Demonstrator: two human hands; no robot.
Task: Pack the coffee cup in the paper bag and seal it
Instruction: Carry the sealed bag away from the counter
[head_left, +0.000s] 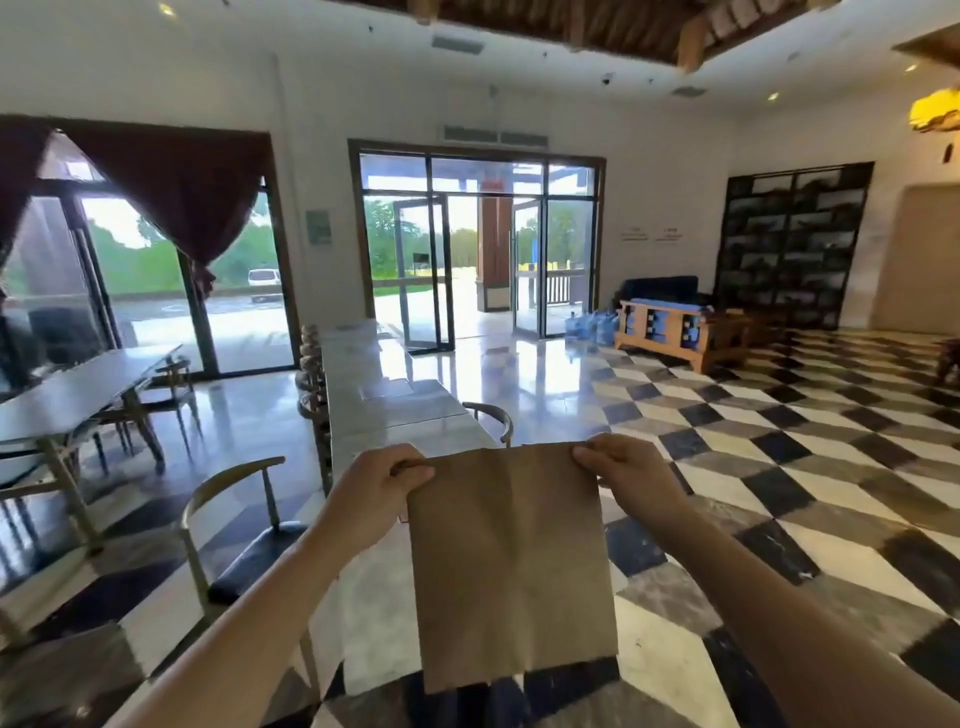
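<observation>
A flat brown paper bag (511, 566) hangs upright in front of me, held up in the air above the near end of a long table. My left hand (376, 491) pinches its top left corner. My right hand (626, 475) pinches its top right corner. The bag looks folded flat, with a vertical crease down its middle. No coffee cup shows anywhere in view.
A long pale marble table (384, 405) runs away from me under the bag. Wooden-backed chairs (234, 525) stand along its left side and one (491, 418) at its right. Another table (78, 389) is at the left. A checkered floor (779, 467) spreads to the right.
</observation>
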